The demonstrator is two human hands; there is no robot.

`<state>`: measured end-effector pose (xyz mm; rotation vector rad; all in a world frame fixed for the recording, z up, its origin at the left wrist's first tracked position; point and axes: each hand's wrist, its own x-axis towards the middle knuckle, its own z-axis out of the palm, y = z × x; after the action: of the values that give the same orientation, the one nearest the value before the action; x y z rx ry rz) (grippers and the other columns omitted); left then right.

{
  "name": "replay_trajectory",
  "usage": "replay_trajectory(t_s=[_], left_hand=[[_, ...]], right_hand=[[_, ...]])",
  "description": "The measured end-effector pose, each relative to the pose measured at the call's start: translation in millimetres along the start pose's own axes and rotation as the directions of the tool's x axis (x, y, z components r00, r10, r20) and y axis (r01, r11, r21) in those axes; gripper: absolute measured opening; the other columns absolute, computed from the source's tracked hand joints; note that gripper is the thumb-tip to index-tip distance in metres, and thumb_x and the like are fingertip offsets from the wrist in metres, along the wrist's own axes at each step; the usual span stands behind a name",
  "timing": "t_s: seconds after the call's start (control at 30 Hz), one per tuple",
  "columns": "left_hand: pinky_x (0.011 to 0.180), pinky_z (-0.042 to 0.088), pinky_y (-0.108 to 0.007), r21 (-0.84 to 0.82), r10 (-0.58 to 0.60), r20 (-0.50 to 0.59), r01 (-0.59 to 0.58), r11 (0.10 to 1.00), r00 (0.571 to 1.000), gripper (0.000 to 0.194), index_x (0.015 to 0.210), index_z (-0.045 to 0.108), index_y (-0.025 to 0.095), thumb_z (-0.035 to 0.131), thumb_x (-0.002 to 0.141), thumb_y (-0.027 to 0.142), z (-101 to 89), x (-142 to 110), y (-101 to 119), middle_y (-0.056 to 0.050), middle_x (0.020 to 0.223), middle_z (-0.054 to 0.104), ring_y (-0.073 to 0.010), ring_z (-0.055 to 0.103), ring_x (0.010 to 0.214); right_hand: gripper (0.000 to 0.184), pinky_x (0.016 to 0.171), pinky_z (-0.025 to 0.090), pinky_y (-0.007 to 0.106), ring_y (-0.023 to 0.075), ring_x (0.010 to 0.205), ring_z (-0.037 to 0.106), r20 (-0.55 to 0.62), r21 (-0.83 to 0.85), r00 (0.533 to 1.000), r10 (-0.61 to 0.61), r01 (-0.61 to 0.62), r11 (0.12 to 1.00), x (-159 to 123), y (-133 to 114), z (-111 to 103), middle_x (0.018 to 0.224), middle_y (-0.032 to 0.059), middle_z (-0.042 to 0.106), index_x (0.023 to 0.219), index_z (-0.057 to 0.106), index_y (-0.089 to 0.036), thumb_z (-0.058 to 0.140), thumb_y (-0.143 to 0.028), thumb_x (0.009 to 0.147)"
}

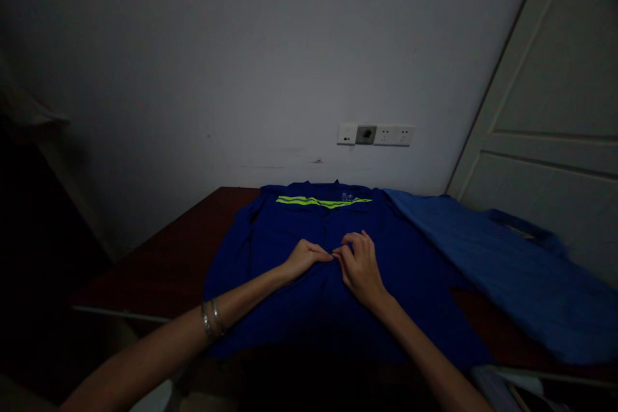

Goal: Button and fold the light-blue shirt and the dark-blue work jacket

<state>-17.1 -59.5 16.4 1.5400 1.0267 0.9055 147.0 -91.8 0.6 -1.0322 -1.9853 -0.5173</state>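
Note:
A dark blue jacket (290,270) with neon yellow stripes near its far end lies spread flat on a dark red-brown table (178,251). My left hand (304,257) and my right hand (360,267) meet at the middle of the garment. Both pinch the fabric along its centre line, fingertips almost touching. What exactly sits between the fingers is too small to make out. Bracelets circle my left wrist.
A lighter blue garment (506,264) lies on the table's right side, reaching past the edge. A white wall with a socket strip (375,135) stands behind the table. A white door (555,141) is at the right. The left of the room is dark.

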Motion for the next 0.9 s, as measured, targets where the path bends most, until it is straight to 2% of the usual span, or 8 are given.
replay_trajectory(t_s=[0.17,0.27,0.37,0.47,0.57,0.67,0.8,0.9], left_hand=[[0.07,0.043,-0.029,-0.062,-0.099,-0.004,0.098,0.993,0.995,0.017,0.061,0.072,0.013,0.071,0.052,0.027,1.7,0,1,-0.001,0.061,0.067,-0.0164,0.058,0.063],[0.069,0.043,-0.029,-0.066,-0.105,0.01,0.105,0.992,0.994,0.018,0.064,0.072,0.013,0.072,0.053,0.027,1.6,-1,2,-0.001,0.062,0.068,-0.016,0.058,0.062],[0.07,0.044,-0.029,-0.031,-0.083,0.002,0.084,0.996,0.997,0.021,0.07,0.073,0.014,0.072,0.055,0.029,0.2,-3,3,-0.001,0.065,0.069,-0.0168,0.059,0.065],[0.073,0.045,-0.031,0.015,-0.044,-0.019,0.045,0.999,0.999,0.027,0.078,0.073,0.014,0.073,0.057,0.031,-2.3,-5,5,-0.004,0.074,0.071,-0.0191,0.061,0.073],[0.076,0.046,-0.032,0.024,-0.03,-0.039,0.031,0.999,0.999,0.031,0.083,0.073,0.014,0.074,0.058,0.031,-4.6,-7,6,-0.005,0.082,0.072,-0.0201,0.062,0.079],[0.076,0.047,-0.032,0.037,-0.04,-0.039,0.041,0.998,0.998,0.03,0.085,0.073,0.014,0.073,0.059,0.03,-5.8,-8,6,-0.006,0.085,0.071,-0.0206,0.063,0.081],[0.077,0.046,-0.031,0.091,-0.009,0.018,0.007,0.996,1.0,0.028,0.088,0.072,0.014,0.069,0.062,0.026,-7.1,-8,4,-0.005,0.086,0.071,-0.0198,0.062,0.083],[0.077,0.046,-0.029,0.186,0.035,0.068,-0.047,0.981,0.997,0.037,0.099,0.068,0.015,0.069,0.062,0.018,-10.7,-9,3,-0.004,0.088,0.07,-0.0177,0.061,0.084]], right_hand=[[0.018,0.099,0.028,0.054,0.0226,0.101,0.044,0.014,-0.066,0.998,-0.062,0.063,0.996,-2,4,1,0.094,0.0084,0.053,0.085,0.061,-0.019,0.043,-0.016,0.087],[0.02,0.1,0.028,0.054,0.0214,0.101,0.046,0.012,-0.042,0.994,-0.107,0.108,0.993,-4,10,0,0.094,0.0067,0.055,0.089,0.062,-0.022,0.043,-0.016,0.087],[0.021,0.096,0.033,0.052,0.0216,0.1,0.047,0.016,0.025,0.993,-0.114,0.114,0.993,-5,15,-4,0.099,0.0076,0.055,0.094,0.064,-0.024,0.046,-0.016,0.086],[0.025,0.089,0.039,0.047,0.0226,0.1,0.048,0.068,0.12,0.996,-0.066,0.058,0.991,-8,15,-11,0.103,0.0086,0.054,0.103,0.063,-0.025,0.048,-0.019,0.085],[0.026,0.081,0.044,0.041,0.0221,0.095,0.051,0.106,0.195,0.994,0.04,-0.06,0.979,-13,10,-17,0.1,0.0087,0.056,0.109,0.06,-0.024,0.048,-0.023,0.085],[0.027,0.079,0.045,0.039,0.022,0.092,0.053,0.145,0.241,0.98,0.135,-0.167,0.956,-18,5,-20,0.098,0.0087,0.058,0.11,0.056,-0.022,0.05,-0.027,0.085],[0.03,0.078,0.046,0.039,0.0221,0.09,0.056,0.207,0.265,0.966,0.154,-0.207,0.942,-24,3,-17,0.097,0.008,0.061,0.113,0.053,-0.022,0.051,-0.024,0.083],[0.03,0.079,0.046,0.038,0.0202,0.087,0.058,0.224,0.276,0.96,0.166,-0.226,0.934,-27,7,-12,0.092,0.0056,0.063,0.112,0.054,-0.022,0.047,-0.019,0.082]])
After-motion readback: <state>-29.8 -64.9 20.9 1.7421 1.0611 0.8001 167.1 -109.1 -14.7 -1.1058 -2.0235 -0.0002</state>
